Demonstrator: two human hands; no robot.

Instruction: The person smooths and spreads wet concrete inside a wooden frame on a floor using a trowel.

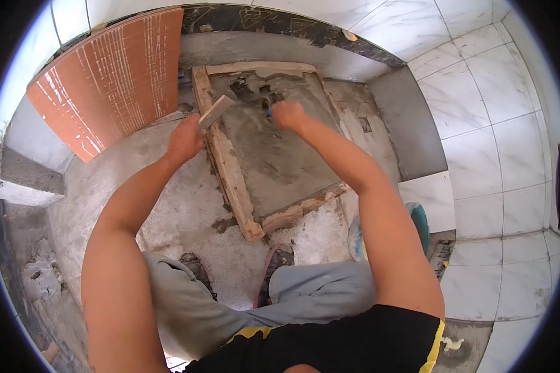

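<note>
My left hand [185,138] is closed around a flat, pale rectangular strip [216,112], tilted up over the left board of a wooden frame [230,180]. Grey wet mortar [280,158] fills the frame, mostly smooth near me and broken by dark, rough hollows [249,90] toward the far end. Over that far part, my right hand [288,115] is closed in a fist on a tool [270,112] of which a bit of blue shows. The fist hides most of the tool, and I cannot tell its kind.
Reddish-brown tiles [115,81] with white streaks lean on the wall at far left. A teal-rimmed bucket [419,225] stands partly behind my right arm, near a white tile [430,196]. White marbled tiles [488,149] cover the right wall. My shoes [274,273] are close to the frame's near corner.
</note>
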